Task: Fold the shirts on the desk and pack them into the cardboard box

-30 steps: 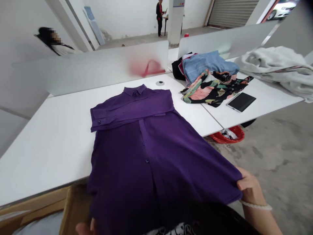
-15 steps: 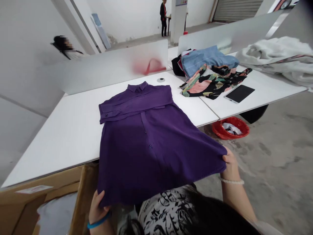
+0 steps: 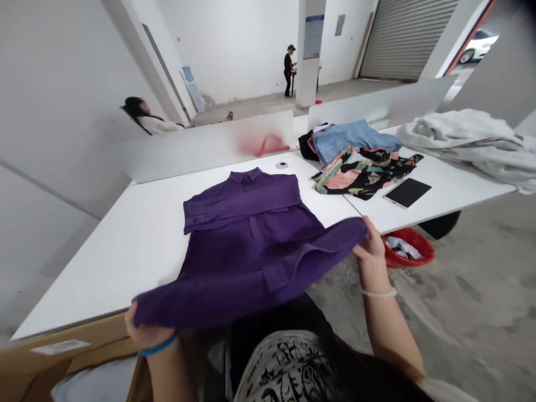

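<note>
A purple button-up shirt (image 3: 247,234) lies front up on the white table (image 3: 138,240), collar at the far side and sleeves folded across the chest. Its lower half hangs raised off the table's near edge. My left hand (image 3: 144,334), with a blue wristband, is closed on the hem's left corner. My right hand (image 3: 369,245), with a white bead bracelet, is closed on the hem's right corner, higher and further forward.
A pile of folded clothes (image 3: 355,153) and a dark tablet (image 3: 407,192) lie on the table to the right, beside a grey-white heap of cloth (image 3: 469,139). A red basket (image 3: 408,254) stands on the floor. Cardboard boxes (image 3: 71,357) are near left. Two people are further back.
Both hands have lifted the shirt's hem up and forward towards the collar; the right corner has risen above the table edge. The view has tilted up.
</note>
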